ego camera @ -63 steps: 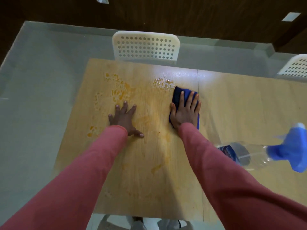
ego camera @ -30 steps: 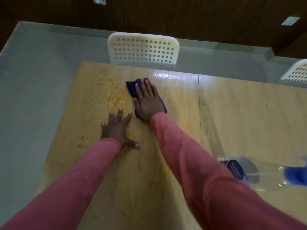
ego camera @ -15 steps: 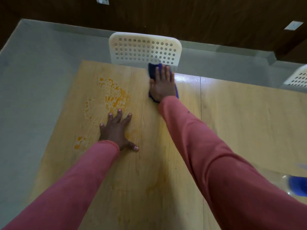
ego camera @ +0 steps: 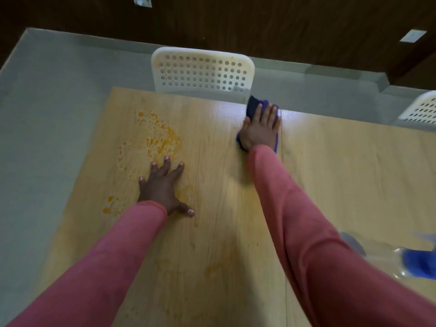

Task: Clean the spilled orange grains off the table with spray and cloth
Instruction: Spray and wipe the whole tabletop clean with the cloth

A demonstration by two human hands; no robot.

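A: Right hand (ego camera: 259, 132)?
B: Flat, fingers straight, pressing the blue cloth (ego camera: 254, 107) onto the table (ego camera: 342, 173) at its far edge, just in front of the white chair (ego camera: 203, 69). Cloth sticks out past the fingertips and at the wrist.
A: Left hand (ego camera: 162, 187)?
B: Spread flat on the wood, palm down, holding nothing.
A: Orange grains (ego camera: 158, 135)?
B: Main patch just beyond the left fingertips, well left of the right hand. Small bit (ego camera: 109, 205) left of the left wrist.
A: Spray bottle (ego camera: 417, 263)?
B: Right of the right forearm, blurred, blue top; can't tell more.
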